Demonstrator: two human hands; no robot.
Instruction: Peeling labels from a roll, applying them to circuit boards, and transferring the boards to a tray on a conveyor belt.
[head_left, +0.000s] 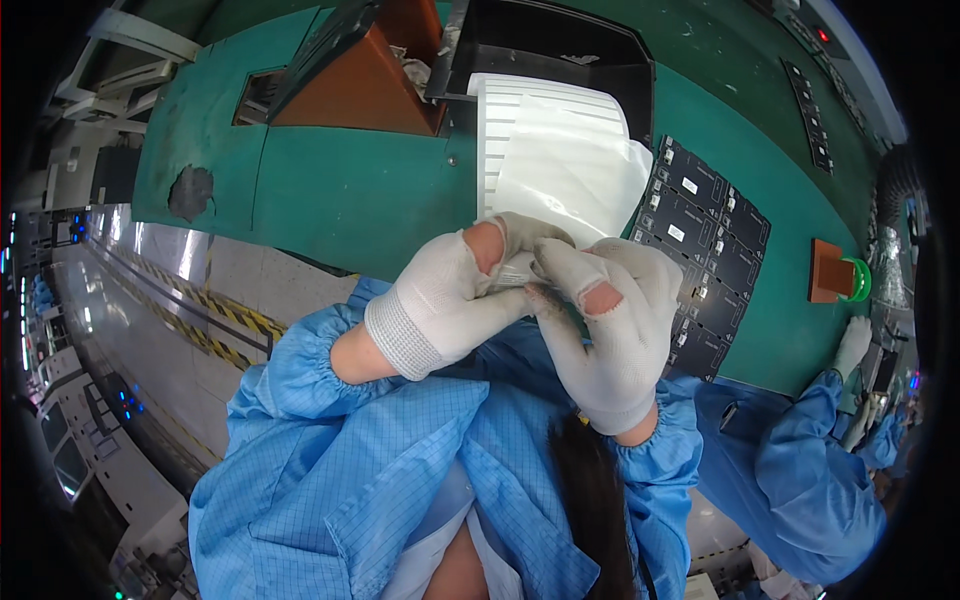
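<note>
My left hand point(445, 290), in a white knit glove with a bare patch near the thumb, is closed with its fingertips pinched together. My right hand point(615, 325), gloved the same way, pinches from the other side, its fingertips greyed with dirt. Between them shows a small white label strip point(513, 271), mostly covered by the fingers. Just beyond the hands, a wide sheet of white labels point(560, 150) on backing paper curves down from a black tray point(550, 45). To the right of my right hand, several black circuit boards point(690, 235) lie in rows on the green table.
A brown angled stand point(370, 85) rises at the far left of the green table point(340, 190). A green tape roll point(856, 280) sits by a brown block point(825, 270) at right. Beside me on the right, a co-worker's blue sleeve point(815, 460) and gloved hand point(853, 345) reach over the table edge.
</note>
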